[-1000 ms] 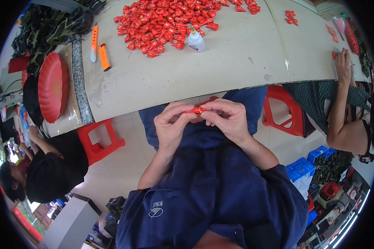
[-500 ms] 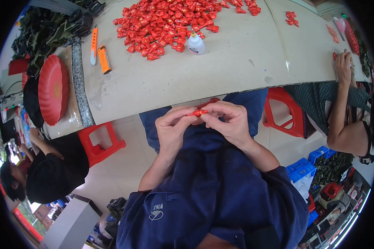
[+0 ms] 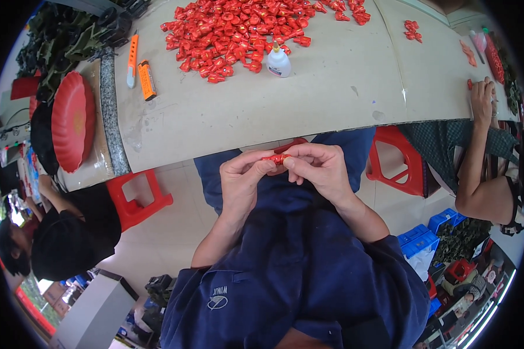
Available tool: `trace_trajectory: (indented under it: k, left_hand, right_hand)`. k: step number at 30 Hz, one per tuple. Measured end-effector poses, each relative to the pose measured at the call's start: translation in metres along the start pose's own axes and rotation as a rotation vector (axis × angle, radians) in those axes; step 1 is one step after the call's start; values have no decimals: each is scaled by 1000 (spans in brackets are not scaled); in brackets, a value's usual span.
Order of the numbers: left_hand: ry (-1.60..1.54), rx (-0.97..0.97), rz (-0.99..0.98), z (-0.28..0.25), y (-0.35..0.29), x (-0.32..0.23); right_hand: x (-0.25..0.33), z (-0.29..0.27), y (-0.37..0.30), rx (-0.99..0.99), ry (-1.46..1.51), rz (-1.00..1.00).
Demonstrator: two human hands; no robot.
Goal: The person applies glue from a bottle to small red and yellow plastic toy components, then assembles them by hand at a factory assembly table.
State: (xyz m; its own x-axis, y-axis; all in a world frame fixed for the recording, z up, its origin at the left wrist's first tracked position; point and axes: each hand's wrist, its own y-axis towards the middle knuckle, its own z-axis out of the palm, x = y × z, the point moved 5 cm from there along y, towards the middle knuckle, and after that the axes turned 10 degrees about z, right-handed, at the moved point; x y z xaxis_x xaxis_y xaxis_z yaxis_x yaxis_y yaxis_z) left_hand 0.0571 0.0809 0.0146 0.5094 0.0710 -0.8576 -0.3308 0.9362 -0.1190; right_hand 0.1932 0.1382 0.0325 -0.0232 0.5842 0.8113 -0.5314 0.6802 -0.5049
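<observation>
Over my lap, just off the table's near edge, my left hand (image 3: 242, 172) and my right hand (image 3: 319, 168) pinch one small shiny red piece (image 3: 275, 159) between thumbs and fingertips. It lies sideways between them, its ends partly covered by my fingers. On the table beyond is a big heap of similar red pieces (image 3: 227, 32). A white squeeze bottle (image 3: 279, 61) with a narrow tip stands upright at the heap's near right side.
An orange utility knife (image 3: 132, 61) and an orange-black small box (image 3: 147, 80) lie left on the table (image 3: 244, 107). Further left leans a red scalloped tray (image 3: 73, 122). Red stools (image 3: 138, 199) flank me. Co-workers sit at both sides; one's hand (image 3: 482, 99) rests on the table at right.
My right fingers have shifted slightly on the red piece, and its lower fingers are curled more. The left hand keeps its pinch. The whole view has moved a little.
</observation>
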Motion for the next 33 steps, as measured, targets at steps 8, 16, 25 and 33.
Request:
trace_trajectory:
  k: [8,16,25,33]
  left_hand:
    - [-108,13,-94,-1,0,4]
    - [-555,11,-464,11,-3,20]
    - [-739,25,-570,17,-4,26]
    - [-734,51,-547,15,-5,25]
  right_hand:
    - [-12,-2,3,57,240,72]
    - [-18,-2,5,126,485,223]
    - [-18,-6,7,188,614,225]
    - [-23,-9,8,189,723,240]
